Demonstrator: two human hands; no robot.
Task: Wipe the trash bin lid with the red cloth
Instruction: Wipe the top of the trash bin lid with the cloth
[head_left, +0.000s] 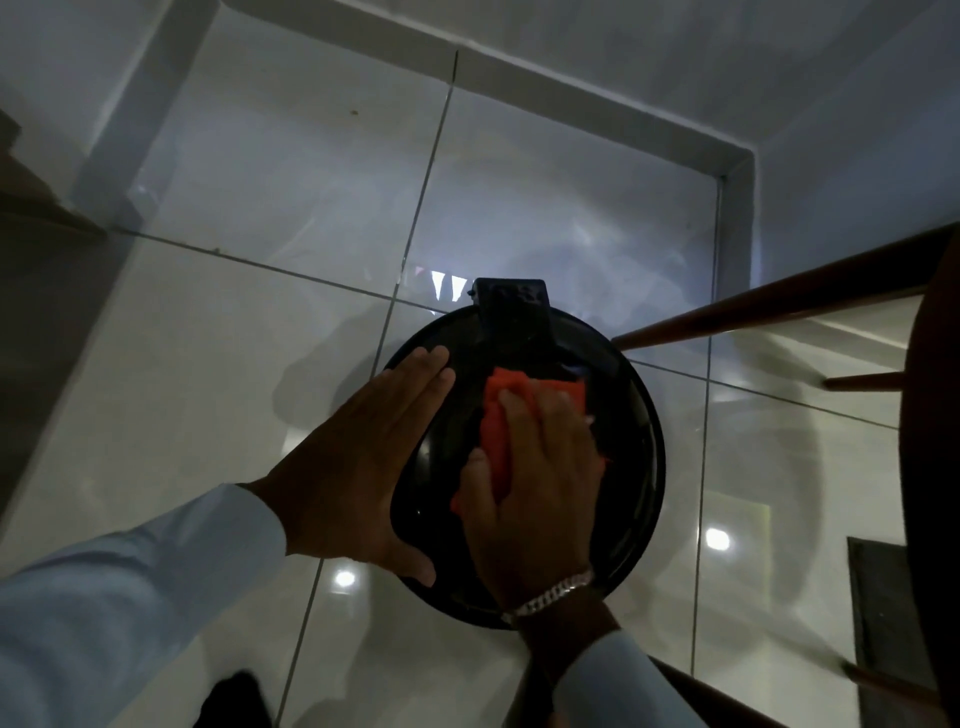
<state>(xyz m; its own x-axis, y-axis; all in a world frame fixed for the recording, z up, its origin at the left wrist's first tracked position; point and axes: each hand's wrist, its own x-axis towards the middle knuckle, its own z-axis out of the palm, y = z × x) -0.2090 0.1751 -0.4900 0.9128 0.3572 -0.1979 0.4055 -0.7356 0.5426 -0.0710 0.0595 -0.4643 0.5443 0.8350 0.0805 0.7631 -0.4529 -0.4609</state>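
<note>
A round black trash bin lid (631, 441) with a black hinge block at its far edge fills the middle of the head view. My right hand (535, 483) lies flat on the red cloth (498, 415), pressing it onto the centre of the lid. My left hand (363, 467) rests against the lid's left rim with straight fingers and nothing in it. Part of the cloth is hidden under my right palm.
Glossy white floor tiles (208, 395) surround the bin. Wooden chair or stool legs (779, 301) reach in from the right, one ending right beside the lid. A white skirting (571, 83) and wall run along the back. A dark mat (878, 613) lies at lower right.
</note>
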